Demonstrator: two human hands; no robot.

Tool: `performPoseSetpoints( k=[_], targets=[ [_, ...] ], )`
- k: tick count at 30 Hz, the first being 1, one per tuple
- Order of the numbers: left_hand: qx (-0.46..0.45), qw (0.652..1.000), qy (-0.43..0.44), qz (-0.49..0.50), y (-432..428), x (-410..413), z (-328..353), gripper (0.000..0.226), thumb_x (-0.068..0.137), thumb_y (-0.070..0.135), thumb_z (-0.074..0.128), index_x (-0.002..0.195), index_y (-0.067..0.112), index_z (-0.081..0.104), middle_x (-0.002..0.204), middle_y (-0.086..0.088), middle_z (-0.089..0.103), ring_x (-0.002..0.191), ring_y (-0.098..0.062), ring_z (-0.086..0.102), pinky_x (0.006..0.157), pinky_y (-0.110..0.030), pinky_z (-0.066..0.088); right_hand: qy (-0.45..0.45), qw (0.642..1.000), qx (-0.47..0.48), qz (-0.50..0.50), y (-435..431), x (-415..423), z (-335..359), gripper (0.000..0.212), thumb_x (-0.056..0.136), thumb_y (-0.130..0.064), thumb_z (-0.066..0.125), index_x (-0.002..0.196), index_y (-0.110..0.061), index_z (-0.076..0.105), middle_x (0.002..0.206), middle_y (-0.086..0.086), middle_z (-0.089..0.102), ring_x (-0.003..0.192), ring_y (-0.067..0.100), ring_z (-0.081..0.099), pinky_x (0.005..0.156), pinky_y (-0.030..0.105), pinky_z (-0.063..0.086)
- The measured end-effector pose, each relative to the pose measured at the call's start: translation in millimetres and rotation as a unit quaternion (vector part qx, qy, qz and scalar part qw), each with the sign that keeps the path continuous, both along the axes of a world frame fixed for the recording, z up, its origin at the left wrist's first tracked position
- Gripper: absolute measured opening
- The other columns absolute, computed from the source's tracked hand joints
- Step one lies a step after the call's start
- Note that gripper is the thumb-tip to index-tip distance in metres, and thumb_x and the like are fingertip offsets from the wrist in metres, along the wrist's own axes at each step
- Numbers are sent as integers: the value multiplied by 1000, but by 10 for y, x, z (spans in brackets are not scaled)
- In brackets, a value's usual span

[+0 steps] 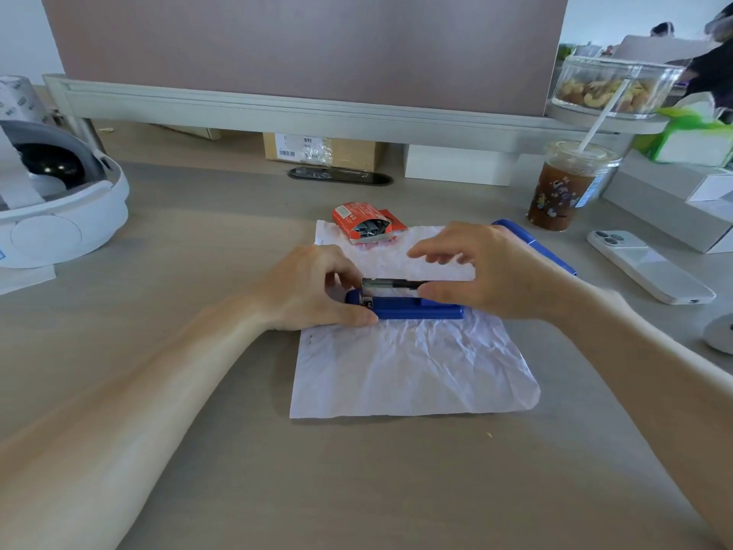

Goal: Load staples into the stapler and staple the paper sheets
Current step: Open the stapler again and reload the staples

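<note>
A blue stapler [416,309] lies opened flat on crumpled white paper sheets [412,363] at the middle of the desk. Its metal staple channel [386,284] is exposed, and its blue lid [535,248] is swung back behind my right hand. My left hand [317,289] grips the stapler's front end, thumb on the base. My right hand [484,271] hovers over the channel, thumb and fingers pinched at its rear part; whether it holds staples is hidden. A red staple box [367,226] lies open on the paper's far edge, with grey staple strips showing.
A white headset [59,208] sits at the left. An iced drink cup with a straw [567,188] stands at the right, near a white phone [650,265] and grey boxes [670,200]. A desk divider [301,53] runs along the back, and a nut container [614,87] rests on its ledge.
</note>
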State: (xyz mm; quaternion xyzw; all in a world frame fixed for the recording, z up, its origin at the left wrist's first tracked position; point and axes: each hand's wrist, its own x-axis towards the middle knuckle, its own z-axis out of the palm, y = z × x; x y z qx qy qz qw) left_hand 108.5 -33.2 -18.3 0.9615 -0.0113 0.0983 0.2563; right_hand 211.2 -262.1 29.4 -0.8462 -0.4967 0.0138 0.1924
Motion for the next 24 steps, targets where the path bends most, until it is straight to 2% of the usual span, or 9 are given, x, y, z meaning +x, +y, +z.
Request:
performPoseSetpoints(
  k=[2,5,8,12,15,18,19,22,24],
  targets=[
    [-1,1000,3,-12,9,8,-3,41,68,53,80,97,24,72,90,14,63,82,-4,56,64,-16,41,3,997,-65,-35,-220,117,74,34,80,-49,70,112,-38,66,94,-18,65,86,0,60,75,19,45],
    [-16,1000,1,-23,3,-4,12,31,67,52,80,87,31,70,85,15,62,79,-4,56,62,-14,40,-23,985,-161,-59,-498,228,70,19,80,-45,69,96,-35,71,82,-7,68,77,9,60,71,25,47],
    [-34,999,-4,-27,5,-18,15,25,65,53,81,79,38,66,83,14,62,77,-4,56,63,-17,41,-21,982,-171,-80,-651,260,43,12,79,-42,72,88,-34,70,73,-4,64,69,11,57,63,24,41],
    [-36,999,-8,-27,8,-16,16,31,63,57,81,81,35,68,81,15,61,77,-1,55,64,-17,41,13,985,-133,-107,-739,339,33,11,77,-30,77,87,-34,73,73,-6,68,71,13,60,70,31,47],
    [-39,999,-3,-24,2,-21,24,27,66,51,81,82,33,67,82,16,60,77,-3,55,63,-16,40,68,991,-40,-108,-793,360,91,23,75,-19,80,89,-36,74,73,-5,70,65,11,62,71,31,51],
    [-44,999,-2,-22,7,-9,2,31,67,49,82,87,27,72,84,13,62,78,-7,56,65,-18,41,136,974,136,-118,-797,295,197,37,72,-5,81,93,-34,74,82,-12,75,69,0,68,71,11,53],
    [-48,999,-2,-21,14,-1,-4,32,66,48,82,88,25,73,85,12,62,78,-8,56,65,-19,41,141,966,179,-119,-764,270,208,39,71,-5,82,96,-34,73,83,-15,75,73,-1,69,74,9,52],
    [-54,998,4,-19,20,6,0,35,66,48,82,90,23,74,89,10,64,81,-10,57,66,-18,42,136,947,272,-107,-562,158,213,39,71,-8,82,101,-30,72,86,-14,76,80,4,69,81,16,55],
    [-53,998,11,-15,13,1,7,37,67,48,81,91,22,75,90,10,64,82,-9,57,65,-16,43,136,938,306,-86,-378,69,210,32,74,-7,79,98,-28,72,85,-12,76,79,4,70,78,18,56]
  ],
)
